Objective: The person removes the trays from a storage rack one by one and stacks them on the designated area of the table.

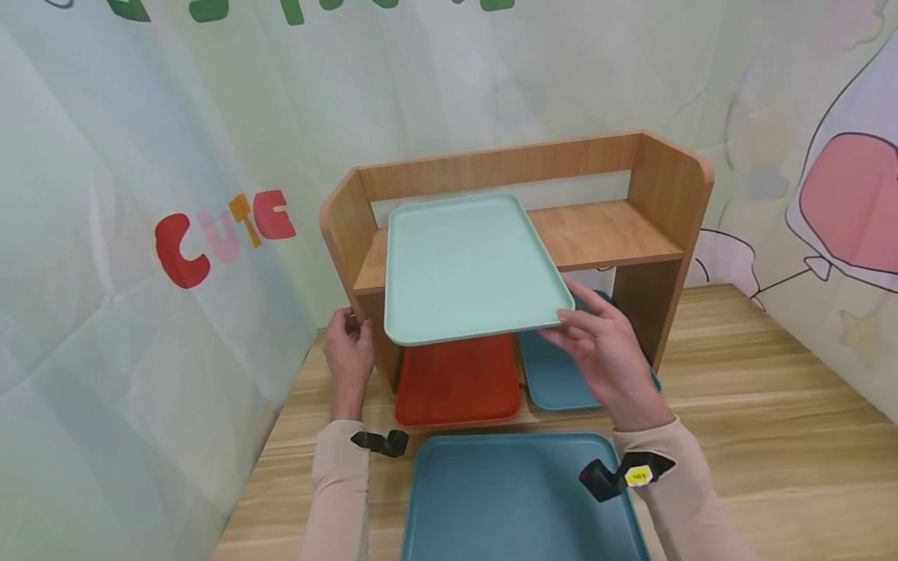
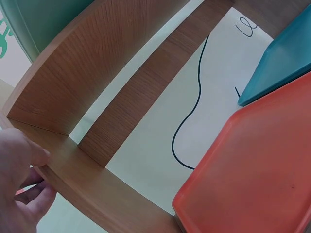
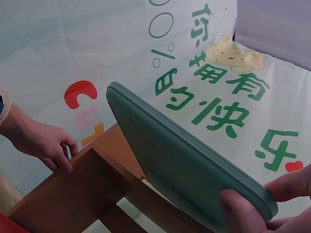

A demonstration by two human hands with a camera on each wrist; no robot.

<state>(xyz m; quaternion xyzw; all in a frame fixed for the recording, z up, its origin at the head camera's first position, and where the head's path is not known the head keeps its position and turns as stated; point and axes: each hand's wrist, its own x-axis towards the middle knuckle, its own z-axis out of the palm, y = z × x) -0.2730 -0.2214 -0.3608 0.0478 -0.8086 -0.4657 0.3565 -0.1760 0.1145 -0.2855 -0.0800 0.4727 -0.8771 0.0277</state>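
Observation:
My right hand point(image 1: 603, 351) pinches the near right corner of a mint-green tray point(image 1: 470, 265). That tray hangs tilted in front of the upper shelf of a wooden desk rack point(image 1: 589, 230); whether its far end touches the shelf I cannot tell. At the rack's left side panel, my left hand point(image 1: 348, 351) grips the edge, thumb on one face and fingers on the other, as the left wrist view point(image 2: 24, 179) shows. Below, a red tray point(image 1: 456, 386) and a blue tray point(image 1: 561, 374) lie side by side in the lower opening.
Nearest to me on the wood-grain table point(image 1: 772, 436) lies a larger blue tray point(image 1: 519, 499). Printed cloth point(image 1: 231, 117) hangs behind the rack and along both sides. The rack's right side panel point(image 1: 666, 195) stands upright.

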